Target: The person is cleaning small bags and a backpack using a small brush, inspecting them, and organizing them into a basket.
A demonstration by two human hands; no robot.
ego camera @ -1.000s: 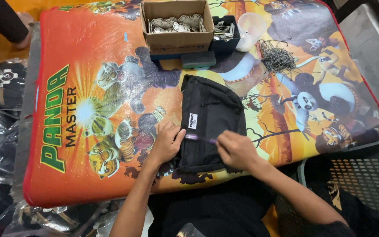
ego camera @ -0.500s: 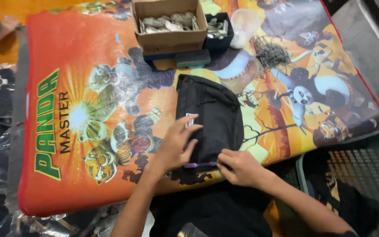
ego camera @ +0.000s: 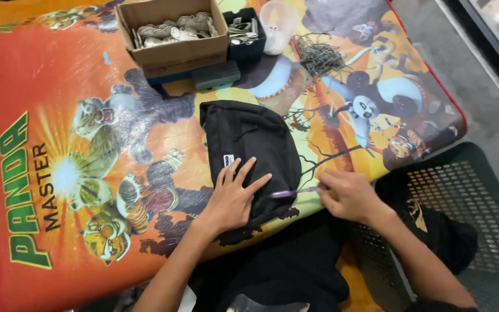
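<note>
Black bag (ego camera: 249,144) flat on printed mat (ego camera: 59,86), below cardboard box (ego camera: 171,32). Left hand (ego camera: 232,196) open, fingers spread on bag. Right hand (ego camera: 347,193) beside bag's right edge, pinching purple tool (ego camera: 293,192).

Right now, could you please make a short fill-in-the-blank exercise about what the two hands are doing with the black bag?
1. The left hand lies flat on the black ____.
2. The right hand holds a thin ____ tool.
3. The bag rests on a colourful cartoon ____.
4. The cardboard box sits at the mat's ____ edge.

Missing words: bag; purple; mat; far
</note>
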